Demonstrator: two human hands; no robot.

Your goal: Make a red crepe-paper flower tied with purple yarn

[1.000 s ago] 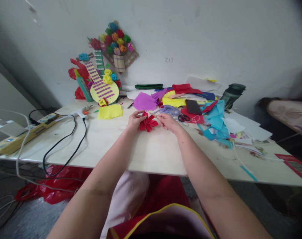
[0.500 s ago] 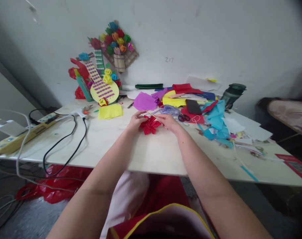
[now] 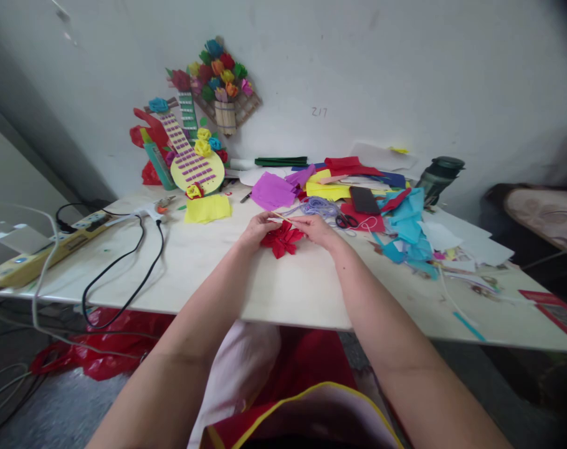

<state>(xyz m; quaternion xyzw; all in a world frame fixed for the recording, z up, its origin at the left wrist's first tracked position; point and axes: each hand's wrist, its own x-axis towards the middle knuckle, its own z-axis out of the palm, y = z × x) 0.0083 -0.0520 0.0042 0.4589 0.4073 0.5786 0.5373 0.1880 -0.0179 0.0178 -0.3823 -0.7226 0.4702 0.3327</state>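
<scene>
A red paper flower (image 3: 282, 241) lies low over the pale table (image 3: 218, 274), held between both hands. My left hand (image 3: 257, 227) pinches its left side with fingers curled. My right hand (image 3: 316, 227) grips its right side, fingers closed. A thin wooden stick (image 3: 283, 217) runs across the top of the flower between the fingertips; which hand holds it I cannot tell.
Coloured paper sheets (image 3: 339, 181), a phone (image 3: 363, 200), scissors (image 3: 345, 221), lilac string (image 3: 317, 206) and a dark bottle (image 3: 437, 176) lie right of the hands. A glue gun (image 3: 150, 212), black cable (image 3: 124, 262) and power strip (image 3: 40, 252) sit left. A paper guitar (image 3: 190, 162) leans on the wall.
The flower has been turned and lowered a little between the fingers, and now faces more downward. Both hands stay in the same spot.
</scene>
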